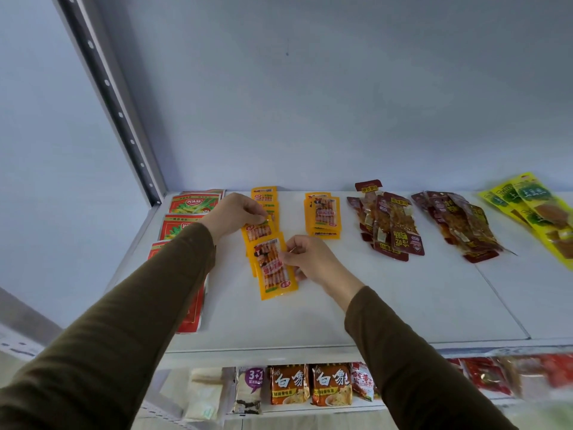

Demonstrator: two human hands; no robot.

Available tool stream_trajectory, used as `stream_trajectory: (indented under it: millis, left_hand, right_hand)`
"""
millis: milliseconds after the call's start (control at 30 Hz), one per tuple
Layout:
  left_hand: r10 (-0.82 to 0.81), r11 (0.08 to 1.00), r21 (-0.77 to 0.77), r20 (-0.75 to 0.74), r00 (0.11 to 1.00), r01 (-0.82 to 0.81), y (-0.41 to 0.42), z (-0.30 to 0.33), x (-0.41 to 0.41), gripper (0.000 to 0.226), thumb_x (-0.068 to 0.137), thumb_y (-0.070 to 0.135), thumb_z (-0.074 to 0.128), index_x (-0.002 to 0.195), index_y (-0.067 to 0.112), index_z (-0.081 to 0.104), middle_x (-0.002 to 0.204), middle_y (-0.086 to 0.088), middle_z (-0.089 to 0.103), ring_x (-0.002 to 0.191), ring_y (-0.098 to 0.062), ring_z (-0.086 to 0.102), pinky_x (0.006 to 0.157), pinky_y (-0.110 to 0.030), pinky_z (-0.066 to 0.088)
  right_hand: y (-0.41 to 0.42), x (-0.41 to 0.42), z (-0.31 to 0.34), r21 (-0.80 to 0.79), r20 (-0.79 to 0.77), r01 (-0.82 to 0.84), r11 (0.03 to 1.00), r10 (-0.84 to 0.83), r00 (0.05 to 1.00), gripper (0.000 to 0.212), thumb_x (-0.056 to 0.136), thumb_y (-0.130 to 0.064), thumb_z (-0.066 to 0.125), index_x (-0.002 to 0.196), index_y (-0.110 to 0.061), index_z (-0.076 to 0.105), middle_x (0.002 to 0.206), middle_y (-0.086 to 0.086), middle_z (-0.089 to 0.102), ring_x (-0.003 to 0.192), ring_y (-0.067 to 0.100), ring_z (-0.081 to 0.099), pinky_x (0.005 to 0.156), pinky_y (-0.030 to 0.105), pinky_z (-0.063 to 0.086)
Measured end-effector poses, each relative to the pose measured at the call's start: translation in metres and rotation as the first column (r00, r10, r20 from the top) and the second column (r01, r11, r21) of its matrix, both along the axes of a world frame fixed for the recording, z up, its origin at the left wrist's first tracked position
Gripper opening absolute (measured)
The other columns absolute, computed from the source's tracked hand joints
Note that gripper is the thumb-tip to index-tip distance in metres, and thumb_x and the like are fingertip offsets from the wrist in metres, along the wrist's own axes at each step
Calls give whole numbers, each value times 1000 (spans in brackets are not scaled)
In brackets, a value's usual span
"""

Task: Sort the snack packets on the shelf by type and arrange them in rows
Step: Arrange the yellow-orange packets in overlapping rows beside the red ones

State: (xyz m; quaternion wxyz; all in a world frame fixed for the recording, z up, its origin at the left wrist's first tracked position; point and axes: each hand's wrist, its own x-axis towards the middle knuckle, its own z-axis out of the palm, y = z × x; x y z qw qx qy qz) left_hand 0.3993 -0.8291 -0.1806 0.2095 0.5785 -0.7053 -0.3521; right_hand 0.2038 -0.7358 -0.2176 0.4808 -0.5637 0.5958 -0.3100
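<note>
On the white shelf (387, 305), our right hand (310, 259) pinches a near orange plastic snack packet (274, 268); our left hand (235, 212) pinches another orange packet (255, 232) farther back. Below, orange noodle bags (290, 384) read "白象".

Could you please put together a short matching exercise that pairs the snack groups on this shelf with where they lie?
Things:
1. red packets
2. orange packet
3. dark red packets
4. yellow-green packets

Places:
A. far right end of the shelf
B. far left, beside the upright post
C. pinched in the right hand
D. a loose pile right of the small orange stack

Pairs: 1-B, 2-C, 3-D, 4-A
</note>
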Motion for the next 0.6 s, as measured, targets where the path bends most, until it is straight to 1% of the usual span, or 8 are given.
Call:
stream_trajectory:
  millis: [67,133,233,333,400,467,533,600]
  left_hand:
    - [-35,999,-6,40,999,35,-3,3,-4,10,89,15,77,98,15,79,89,3,74,84,-12,65,78,-22,51]
    - [-47,999,-23,65,997,48,-5,4,-7,8,90,15,76,97,18,80,87,5,74,84,-12,66,74,-18,48]
    - [-37,999,-29,71,997,39,-6,2,-10,11,90,16,76,99,15,81,96,-2,76,92,-18,69,86,-29,54]
    - [-24,999,-38,74,997,27,-5,-1,-12,13,90,16,76,101,15,81,100,-3,77,96,-21,71,96,-39,55]
    - [-22,998,-52,74,997,26,-4,-3,-13,13,90,17,76,101,16,81,101,-2,77,96,-20,71,96,-41,55]
    - [-20,997,-67,67,998,25,-3,-4,-13,14,92,20,74,104,19,81,104,-1,76,98,-19,70,96,-41,55]
    - [-6,997,-78,40,999,9,-1,-3,-11,17,94,25,71,108,21,80,110,-1,75,101,-18,68,95,-37,54]
    - [25,995,-95,0,1000,-24,3,-2,-9,21,97,28,67,115,22,77,114,-2,74,103,-20,67,92,-34,52]
  right_hand:
    - [-2,3,0,7,0,11,1000,-11,1000,12,94,-18,73,88,-14,64,80,5,70,65,26,62,58,34,52]
    - [-5,6,-3,7,-23,24,1000,-24,999,14,92,-20,75,87,-16,62,81,3,71,66,28,64,66,40,56]
    - [-7,12,-8,14,-54,45,999,-44,998,19,90,-23,78,91,-13,62,78,1,71,61,23,67,72,44,62]
    - [-8,16,-11,-8,-115,70,998,-71,991,25,88,-28,79,98,-11,62,77,-1,72,63,26,73,74,47,64]
    - [-8,18,-12,-31,-153,83,996,-87,984,25,88,-30,78,96,-15,61,77,-1,73,68,28,75,75,46,64]
    - [-8,19,-13,-47,-178,93,995,-100,979,24,88,-31,78,92,-18,59,75,-3,73,63,23,74,73,44,64]
    - [-7,19,-13,-46,-185,100,994,-107,977,24,88,-31,78,91,-20,57,74,-4,72,58,17,72,72,41,65]
    - [-7,20,-12,-42,-187,103,994,-109,976,24,88,-32,79,91,-20,57,76,-4,72,62,20,74,72,42,65]
